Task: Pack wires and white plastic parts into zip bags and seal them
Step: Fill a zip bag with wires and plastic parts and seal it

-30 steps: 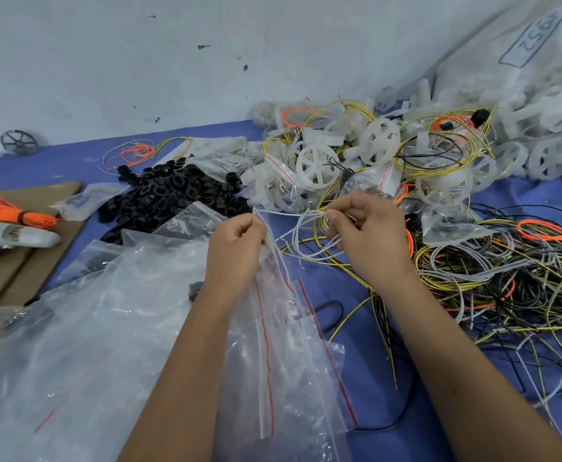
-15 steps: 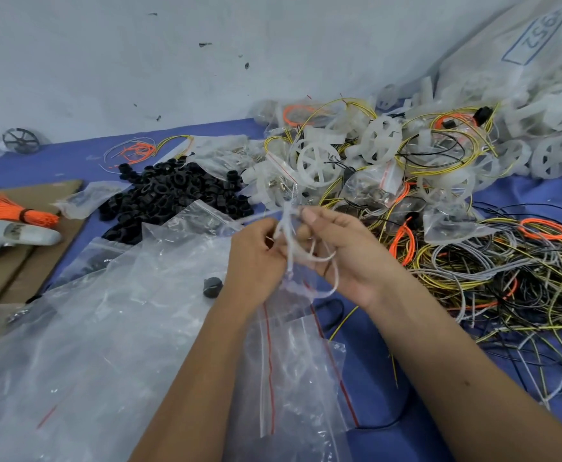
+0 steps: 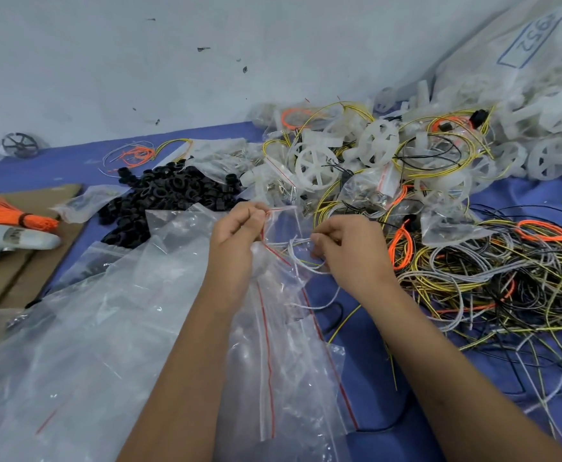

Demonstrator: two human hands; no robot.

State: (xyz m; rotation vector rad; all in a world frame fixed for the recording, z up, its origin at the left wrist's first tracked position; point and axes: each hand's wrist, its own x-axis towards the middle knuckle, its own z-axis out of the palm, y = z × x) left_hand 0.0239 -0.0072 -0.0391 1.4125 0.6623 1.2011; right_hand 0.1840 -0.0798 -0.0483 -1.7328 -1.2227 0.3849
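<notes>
My left hand (image 3: 236, 235) pinches the red-striped mouth of a clear zip bag (image 3: 286, 228) held up in front of me. My right hand (image 3: 349, 248) grips a small bundle of white wires (image 3: 301, 258) at the bag's opening; part of the bundle lies inside the plastic. A tangle of yellow, grey, black and orange wires (image 3: 493, 278) spreads to the right on the blue cloth. White plastic wheel parts (image 3: 313, 165) are heaped behind the hands, mixed with filled bags.
A stack of empty zip bags (image 3: 106, 328) covers the lower left. Black rings (image 3: 169, 195) are piled left of centre. An orange tassel (image 3: 2, 215) and a white tool (image 3: 9, 241) lie on cardboard at the left. A large sack (image 3: 523, 61) leans at the back right.
My right hand has carried the white wire bundle from the pile to the bag's mouth and lowered it into the opening. My left hand has lifted and spread the bag's rim.
</notes>
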